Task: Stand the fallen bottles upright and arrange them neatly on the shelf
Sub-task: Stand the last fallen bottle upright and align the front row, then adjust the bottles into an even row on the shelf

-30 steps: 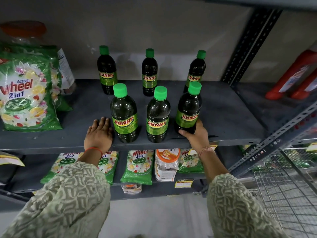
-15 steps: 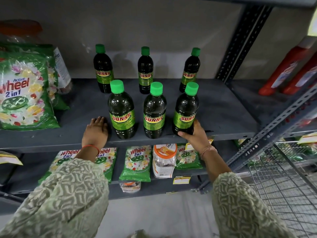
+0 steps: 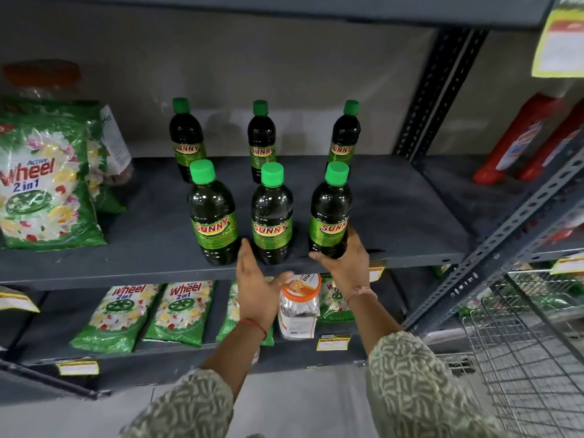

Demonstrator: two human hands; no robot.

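Several dark bottles with green caps and green "SUNNY" labels stand upright on the grey shelf in two rows of three. In the front row are the left bottle, the middle bottle and the right bottle. The back row holds three more bottles. My right hand wraps the base of the front right bottle. My left hand hovers open in front of the shelf edge, just below the gap between the left and middle front bottles, touching nothing.
Green "Wheel" detergent bags stand at the shelf's left, and more lie on the lower shelf beside a jar with an orange lid. Red bottles sit on the right bay. A wire cart stands at lower right.
My left hand has lifted off the shelf at the left and swung right, in front of the front row. My right hand stays on the front right bottle.
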